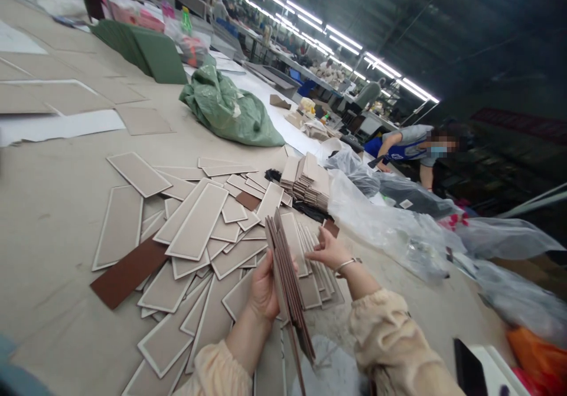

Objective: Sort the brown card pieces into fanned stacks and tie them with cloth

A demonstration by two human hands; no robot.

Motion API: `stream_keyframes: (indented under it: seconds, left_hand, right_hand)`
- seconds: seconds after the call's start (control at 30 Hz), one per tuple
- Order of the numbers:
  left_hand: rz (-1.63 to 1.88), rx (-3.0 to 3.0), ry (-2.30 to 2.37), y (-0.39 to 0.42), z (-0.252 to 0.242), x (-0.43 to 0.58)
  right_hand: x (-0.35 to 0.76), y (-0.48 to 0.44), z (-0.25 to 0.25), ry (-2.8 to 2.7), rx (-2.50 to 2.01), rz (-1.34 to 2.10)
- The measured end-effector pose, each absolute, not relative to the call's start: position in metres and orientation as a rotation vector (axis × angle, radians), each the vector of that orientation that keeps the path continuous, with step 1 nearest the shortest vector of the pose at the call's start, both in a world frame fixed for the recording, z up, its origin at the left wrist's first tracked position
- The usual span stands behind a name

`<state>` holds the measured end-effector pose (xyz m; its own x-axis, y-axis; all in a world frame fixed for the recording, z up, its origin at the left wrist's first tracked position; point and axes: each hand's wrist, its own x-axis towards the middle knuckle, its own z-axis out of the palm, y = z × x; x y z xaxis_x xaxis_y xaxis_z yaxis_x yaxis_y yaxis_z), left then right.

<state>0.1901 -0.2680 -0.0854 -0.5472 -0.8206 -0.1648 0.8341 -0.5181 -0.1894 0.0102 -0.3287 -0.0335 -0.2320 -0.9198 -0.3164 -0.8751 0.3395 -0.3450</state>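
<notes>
My left hand (264,290) is wrapped round a stack of thin rectangular panels (290,290) held on edge, their brown sides and edges showing. One panel slants lower than the others at the bottom of the stack. To the right of it, my right hand (330,249) hovers by a fanned row of beige panels (312,287), its fingers apart and nothing visibly held. Whether its fingertips touch the row I cannot tell. A small brown piece (331,227) shows just behind those fingers. Loose pale-bordered beige panels (198,222) lie in a spread-out heap left of my hands.
A brown strip (130,271) lies among the loose panels. Beyond are a neat panel pile (305,180), a green plastic bag (230,110) and green boards (139,51). Clear plastic sheeting (390,231) covers the right side, where a person (410,145) leans over. A dark phone-like object (469,369) lies at lower right.
</notes>
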Motion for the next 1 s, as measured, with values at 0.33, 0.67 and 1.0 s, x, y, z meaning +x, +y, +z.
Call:
stream_keyframes:
  seconds: [0.33, 0.67, 1.0]
  left_hand:
    - [-2.019, 0.372, 0.376, -0.273, -0.077, 0.187]
    - [-2.041, 0.442, 0.371, -0.273, -0.079, 0.185]
    - [-1.937, 0.557, -0.051, -0.267, -0.077, 0.176]
  right_hand:
    - [0.011, -0.32, -0.067, 2.396, -1.401, 0.069]
    - [0.061, -0.32, -0.052, 2.325, -1.461, 0.043]
    - [0.036, -0.278, -0.031, 2.162, -1.705, -0.341]
